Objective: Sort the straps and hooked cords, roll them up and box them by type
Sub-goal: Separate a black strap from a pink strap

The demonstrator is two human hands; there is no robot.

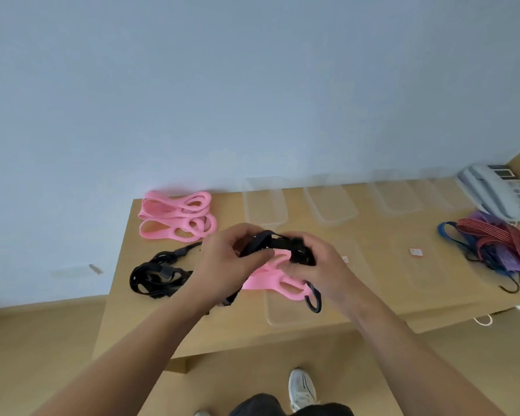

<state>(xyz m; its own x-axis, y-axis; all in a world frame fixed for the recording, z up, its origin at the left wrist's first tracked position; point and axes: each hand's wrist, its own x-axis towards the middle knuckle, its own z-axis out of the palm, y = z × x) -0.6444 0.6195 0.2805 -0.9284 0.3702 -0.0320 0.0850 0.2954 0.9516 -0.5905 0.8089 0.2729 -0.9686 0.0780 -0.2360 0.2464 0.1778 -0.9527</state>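
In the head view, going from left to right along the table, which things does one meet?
Black straps pile → pink bands → left hand → right hand → hooked cords pile → telephone.

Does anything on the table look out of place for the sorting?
Yes. One pink strap lies under the hands, apart from the pink pile at the back left. Both hands hold a black strap above it.

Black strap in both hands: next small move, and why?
Probably keep winding it: the left hand and right hand grip a partly rolled black strap whose tail hangs loose below, and the clear boxes behind hold nothing yet.
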